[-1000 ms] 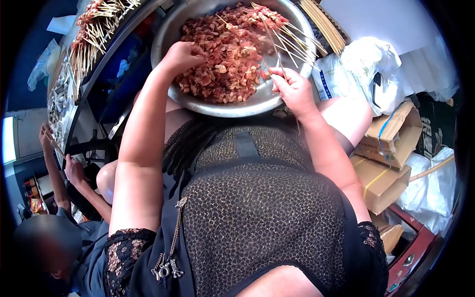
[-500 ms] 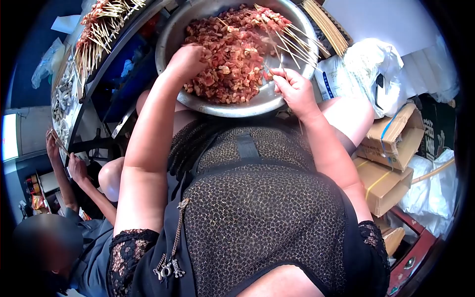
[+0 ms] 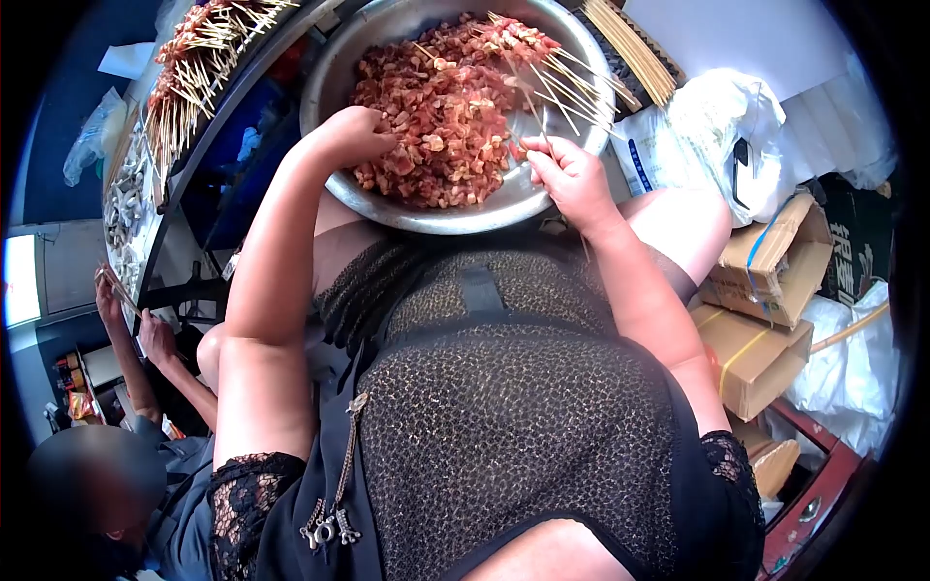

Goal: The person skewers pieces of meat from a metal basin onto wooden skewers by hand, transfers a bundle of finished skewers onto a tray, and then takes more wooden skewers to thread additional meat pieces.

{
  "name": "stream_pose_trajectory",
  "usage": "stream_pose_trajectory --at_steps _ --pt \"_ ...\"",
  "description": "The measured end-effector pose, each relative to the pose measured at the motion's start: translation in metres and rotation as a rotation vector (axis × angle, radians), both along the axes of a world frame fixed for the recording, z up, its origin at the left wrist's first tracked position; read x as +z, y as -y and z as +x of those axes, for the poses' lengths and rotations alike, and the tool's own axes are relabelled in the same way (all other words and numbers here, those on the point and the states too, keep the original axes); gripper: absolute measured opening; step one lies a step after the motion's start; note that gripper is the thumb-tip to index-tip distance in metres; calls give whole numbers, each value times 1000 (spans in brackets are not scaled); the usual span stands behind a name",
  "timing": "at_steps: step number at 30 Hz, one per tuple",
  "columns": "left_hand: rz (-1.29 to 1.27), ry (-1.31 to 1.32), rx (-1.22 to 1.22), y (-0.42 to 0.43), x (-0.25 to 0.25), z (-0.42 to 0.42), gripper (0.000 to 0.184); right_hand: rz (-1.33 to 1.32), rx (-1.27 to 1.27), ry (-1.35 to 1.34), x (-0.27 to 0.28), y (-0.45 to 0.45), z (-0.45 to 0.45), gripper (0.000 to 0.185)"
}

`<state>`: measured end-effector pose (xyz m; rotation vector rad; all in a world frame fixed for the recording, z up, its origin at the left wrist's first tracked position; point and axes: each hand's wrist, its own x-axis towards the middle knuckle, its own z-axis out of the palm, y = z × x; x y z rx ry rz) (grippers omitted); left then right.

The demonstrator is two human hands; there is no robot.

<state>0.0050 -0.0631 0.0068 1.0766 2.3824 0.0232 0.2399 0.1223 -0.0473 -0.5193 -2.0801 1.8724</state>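
Observation:
A large metal basin [image 3: 407,215] rests on my lap, heaped with small pieces of raw meat [image 3: 436,136]. My left hand [image 3: 351,137] is at the left side of the heap with its fingers curled inward; the fingertips are partly hidden, so what they grip cannot be made out. At the basin's right side, my right hand [image 3: 572,179] pinches a thin wooden skewer, and a bit of meat shows by its fingertips. Several finished meat skewers [image 3: 523,44] lie at the back right of the basin, their bare stick ends pointing right.
Bundled bare sticks [image 3: 635,48] lie beyond the basin at right, above white plastic bags [image 3: 727,116] with a phone on them. Cardboard boxes [image 3: 760,358] are stacked at right. Loaded skewers [image 3: 199,73] cover a table at upper left. Another person [image 3: 155,334] holds a stick there.
My left hand has drawn back left, toward the heap's edge, with its elbow swinging outward. My right hand keeps its pinch on the skewer almost in place. The basin appears slightly shifted left.

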Motion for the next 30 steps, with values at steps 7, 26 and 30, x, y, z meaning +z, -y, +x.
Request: stream_pose_trajectory --at_steps 7,26,30 --pt "746 760 455 11 -9 8 23 9 17 7 0 -1 0 22" --pt "1247 796 648 12 -15 17 27 -182 85 63 13 12 9 21" --pt "1411 1105 654 8 -18 18 38 -90 149 5 11 18 8 22"
